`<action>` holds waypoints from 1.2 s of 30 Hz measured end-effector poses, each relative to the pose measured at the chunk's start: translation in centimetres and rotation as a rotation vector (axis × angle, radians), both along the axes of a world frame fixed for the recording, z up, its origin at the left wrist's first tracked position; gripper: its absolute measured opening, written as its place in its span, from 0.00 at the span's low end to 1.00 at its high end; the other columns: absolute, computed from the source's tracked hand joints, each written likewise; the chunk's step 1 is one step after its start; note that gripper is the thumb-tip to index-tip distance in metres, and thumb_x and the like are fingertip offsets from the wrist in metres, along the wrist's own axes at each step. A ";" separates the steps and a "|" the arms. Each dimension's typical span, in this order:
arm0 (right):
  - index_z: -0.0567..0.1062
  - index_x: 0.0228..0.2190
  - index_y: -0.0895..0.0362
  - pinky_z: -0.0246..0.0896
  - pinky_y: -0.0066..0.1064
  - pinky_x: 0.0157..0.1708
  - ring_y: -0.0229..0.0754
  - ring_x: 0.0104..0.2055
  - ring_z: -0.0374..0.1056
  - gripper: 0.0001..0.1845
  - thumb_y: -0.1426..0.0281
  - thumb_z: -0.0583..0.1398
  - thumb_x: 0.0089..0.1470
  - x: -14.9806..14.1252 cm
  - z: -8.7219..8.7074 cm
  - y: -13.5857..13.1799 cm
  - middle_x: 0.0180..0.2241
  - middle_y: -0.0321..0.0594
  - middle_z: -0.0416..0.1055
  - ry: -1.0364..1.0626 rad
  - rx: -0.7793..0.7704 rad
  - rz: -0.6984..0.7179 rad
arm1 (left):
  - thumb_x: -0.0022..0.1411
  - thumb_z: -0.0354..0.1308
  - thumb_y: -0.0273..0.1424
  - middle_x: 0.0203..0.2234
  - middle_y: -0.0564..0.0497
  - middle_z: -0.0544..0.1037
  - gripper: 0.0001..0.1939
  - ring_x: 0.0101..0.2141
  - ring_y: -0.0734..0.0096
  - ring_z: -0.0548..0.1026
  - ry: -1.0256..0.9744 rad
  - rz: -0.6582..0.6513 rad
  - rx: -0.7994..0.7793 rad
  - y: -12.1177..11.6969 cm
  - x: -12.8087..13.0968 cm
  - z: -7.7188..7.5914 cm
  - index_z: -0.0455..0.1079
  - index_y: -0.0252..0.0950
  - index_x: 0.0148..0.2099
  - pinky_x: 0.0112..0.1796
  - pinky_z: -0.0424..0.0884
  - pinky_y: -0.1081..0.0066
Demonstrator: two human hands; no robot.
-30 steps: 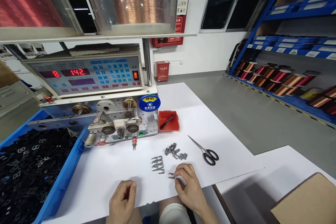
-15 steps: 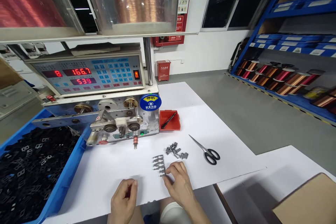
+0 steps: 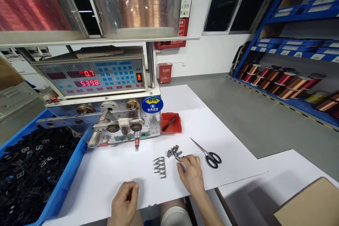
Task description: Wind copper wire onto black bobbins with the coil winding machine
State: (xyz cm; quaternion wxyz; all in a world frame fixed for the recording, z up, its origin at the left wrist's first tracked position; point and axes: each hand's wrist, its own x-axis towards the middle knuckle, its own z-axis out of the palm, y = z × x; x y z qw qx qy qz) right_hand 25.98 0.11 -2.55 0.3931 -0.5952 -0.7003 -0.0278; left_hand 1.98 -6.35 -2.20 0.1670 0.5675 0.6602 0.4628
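Black-handled scissors (image 3: 208, 153) lie just beside the right hand (image 3: 191, 175).

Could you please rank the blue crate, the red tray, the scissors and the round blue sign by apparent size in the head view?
1. blue crate, though nearest the camera
2. scissors and red tray, too alike to rank
3. round blue sign

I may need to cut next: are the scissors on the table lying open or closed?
Nearly closed. The scissors lie flat on the white table; their blades run together as one thin line to the tip, both black loops side by side.
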 end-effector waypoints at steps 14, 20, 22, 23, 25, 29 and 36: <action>0.75 0.31 0.56 0.63 0.41 0.35 0.49 0.35 0.62 0.07 0.76 0.61 0.47 -0.6 0.7 -0.5 0.30 0.44 0.69 -0.115 -0.186 0.065 | 0.61 0.50 0.43 0.19 0.56 0.67 0.16 0.20 0.73 0.64 -0.053 0.008 -0.039 0.0 0.3 -0.2 0.67 0.40 0.27 0.25 0.62 0.73; 0.71 0.32 0.56 0.65 0.32 0.29 0.41 0.28 0.67 0.07 0.68 0.54 0.57 -0.4 1.9 -0.6 0.28 0.40 0.71 0.220 -0.429 0.258 | 0.62 0.51 0.40 0.19 0.56 0.66 0.14 0.20 0.73 0.63 -0.073 0.004 -0.013 -0.1 0.4 -0.1 0.67 0.39 0.27 0.25 0.61 0.73; 0.70 0.33 0.56 0.64 0.29 0.26 0.39 0.25 0.66 0.09 0.64 0.54 0.58 -0.9 2.5 -1.1 0.25 0.37 0.70 0.348 -0.493 0.320 | 0.62 0.51 0.40 0.20 0.56 0.66 0.14 0.20 0.73 0.63 -0.078 -0.001 -0.006 0.0 0.5 0.0 0.67 0.39 0.27 0.25 0.60 0.73; 0.71 0.33 0.55 0.63 0.28 0.26 0.39 0.25 0.66 0.10 0.63 0.54 0.58 -1.4 2.7 -1.4 0.24 0.36 0.70 0.384 -0.508 0.356 | 0.62 0.51 0.39 0.20 0.56 0.66 0.14 0.20 0.73 0.63 -0.082 -0.006 -0.008 0.0 0.5 0.0 0.67 0.39 0.27 0.25 0.60 0.73; 0.73 0.33 0.55 0.65 0.29 0.30 0.41 0.31 0.68 0.09 0.64 0.55 0.58 -2.7 2.7 -1.9 0.29 0.39 0.72 0.376 -0.492 0.445 | 0.62 0.51 0.39 0.20 0.56 0.66 0.13 0.21 0.73 0.63 -0.086 -0.016 -0.016 0.0 0.5 0.0 0.67 0.39 0.28 0.26 0.59 0.73; 0.76 0.35 0.52 0.65 0.37 0.41 0.47 0.44 0.64 0.07 0.70 0.58 0.55 -5.4 1.3 -2.6 0.41 0.44 0.69 0.199 -0.330 0.467 | 0.63 0.51 0.39 0.20 0.56 0.66 0.13 0.21 0.73 0.63 -0.083 -0.027 -0.030 -0.1 0.4 0.0 0.67 0.39 0.28 0.26 0.59 0.73; 0.73 0.34 0.54 0.61 0.44 0.43 0.49 0.45 0.59 0.08 0.74 0.55 0.52 -6.3 -0.5 -3.2 0.46 0.46 0.62 0.135 -0.150 0.295 | 0.62 0.52 0.38 0.20 0.55 0.67 0.13 0.20 0.73 0.64 -0.071 -0.026 -0.005 0.0 0.4 0.0 0.67 0.39 0.28 0.26 0.59 0.73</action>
